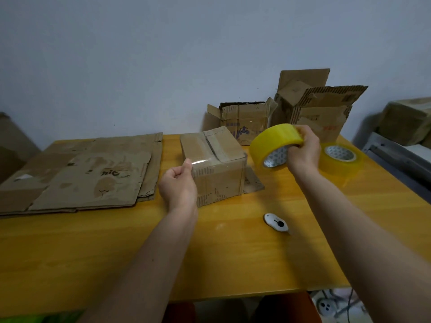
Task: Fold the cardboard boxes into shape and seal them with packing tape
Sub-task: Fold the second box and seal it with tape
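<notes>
Head view: near the desk's (93, 264) front-right, a white cutter (276, 222) is lying ready. At mid-desk, the left hand (178, 186) is pinching the clear tape end (198, 161) against the folded box (215, 165), anchoring it, while the right hand (303, 151) is gripping the yellow tape roll (275, 144), stretching tape across the seam.

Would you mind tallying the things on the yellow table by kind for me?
Folded-up cardboard boxes: 3, the box being taped and two open ones behind, and
Stack of flattened cardboard: 1; the sheets in it cannot be counted
Tape rolls: 2, one gripped by the right hand, one lying flat
Small white cutter: 1
Total: 7
</notes>
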`<state>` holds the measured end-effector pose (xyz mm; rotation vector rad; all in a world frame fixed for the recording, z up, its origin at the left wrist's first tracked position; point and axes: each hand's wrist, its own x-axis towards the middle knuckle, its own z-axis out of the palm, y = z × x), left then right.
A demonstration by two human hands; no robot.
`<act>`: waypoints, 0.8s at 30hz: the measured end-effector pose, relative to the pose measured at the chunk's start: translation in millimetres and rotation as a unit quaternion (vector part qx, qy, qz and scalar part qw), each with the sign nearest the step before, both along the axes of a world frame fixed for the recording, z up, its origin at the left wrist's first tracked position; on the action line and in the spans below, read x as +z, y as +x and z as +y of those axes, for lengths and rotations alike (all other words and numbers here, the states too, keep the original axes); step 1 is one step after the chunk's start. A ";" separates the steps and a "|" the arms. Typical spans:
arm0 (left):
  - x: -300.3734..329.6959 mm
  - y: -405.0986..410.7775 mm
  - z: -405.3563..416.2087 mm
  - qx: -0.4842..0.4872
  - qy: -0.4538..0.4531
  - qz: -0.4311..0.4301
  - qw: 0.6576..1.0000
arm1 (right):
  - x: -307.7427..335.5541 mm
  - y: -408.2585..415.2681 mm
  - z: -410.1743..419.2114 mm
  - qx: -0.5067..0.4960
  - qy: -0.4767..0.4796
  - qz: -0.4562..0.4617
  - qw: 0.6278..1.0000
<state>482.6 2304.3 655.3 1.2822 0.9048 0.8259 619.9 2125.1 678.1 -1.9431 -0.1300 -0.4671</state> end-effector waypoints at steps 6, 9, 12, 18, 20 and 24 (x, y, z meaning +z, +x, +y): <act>-6.5 9.3 7.7 0.010 0.048 0.036 0.998 | 2.3 12.7 7.1 0.011 -0.040 -0.018 0.999; -10.6 10.5 15.7 0.015 0.073 0.051 0.996 | -1.1 15.6 11.5 0.016 -0.055 -0.028 0.998; -15.9 9.1 22.1 0.010 0.091 0.071 0.993 | -5.1 17.1 13.9 0.026 -0.072 -0.042 0.996; -24.1 5.3 24.4 -0.015 0.115 0.072 0.991 | -9.5 19.6 13.9 0.029 -0.105 -0.051 0.993; -23.6 7.0 28.1 -0.038 0.108 0.079 0.990 | -10.5 18.6 13.8 0.031 -0.114 -0.049 0.992; -27.0 12.2 23.5 -0.109 0.025 0.067 0.991 | -12.0 17.0 12.8 0.045 -0.112 -0.028 0.992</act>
